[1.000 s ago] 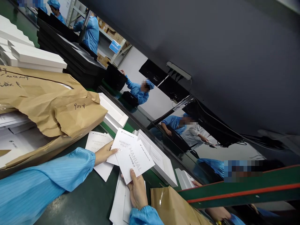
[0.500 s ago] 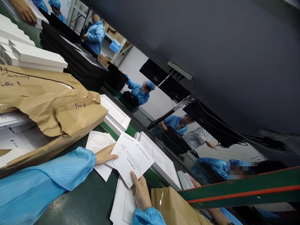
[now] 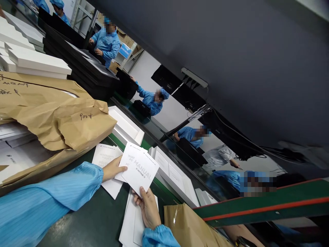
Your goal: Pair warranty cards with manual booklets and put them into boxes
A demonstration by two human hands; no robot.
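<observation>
My left hand (image 3: 112, 168) is closed on a white warranty policy leaflet (image 3: 125, 154), its thumb on top. Over most of that leaflet lies a white manual (image 3: 143, 168), and my right hand (image 3: 148, 207) pinches its lower corner between thumb and fingers. Beneath my left hand, a pile of warranty leaflets (image 3: 104, 152) rests on the dark green table. Another pile of white booklets (image 3: 130, 219) sits under my right hand, partly covered by it. Just beyond the held papers stands an open white box (image 3: 177, 178) with printed papers inside.
A torn brown paper package (image 3: 84, 127) of leaflets fills the left side, with white boxes (image 3: 41, 63) stacked behind it. Another brown package (image 3: 187, 223) is at the lower right. An empty white box tray (image 3: 125, 125) lies along the conveyor. Co-workers in blue (image 3: 109, 43) work beyond.
My right hand has drawn the manual slightly left, so it overlaps the warranty leaflet more squarely. At the upper left, another person's hand with a white box has moved away.
</observation>
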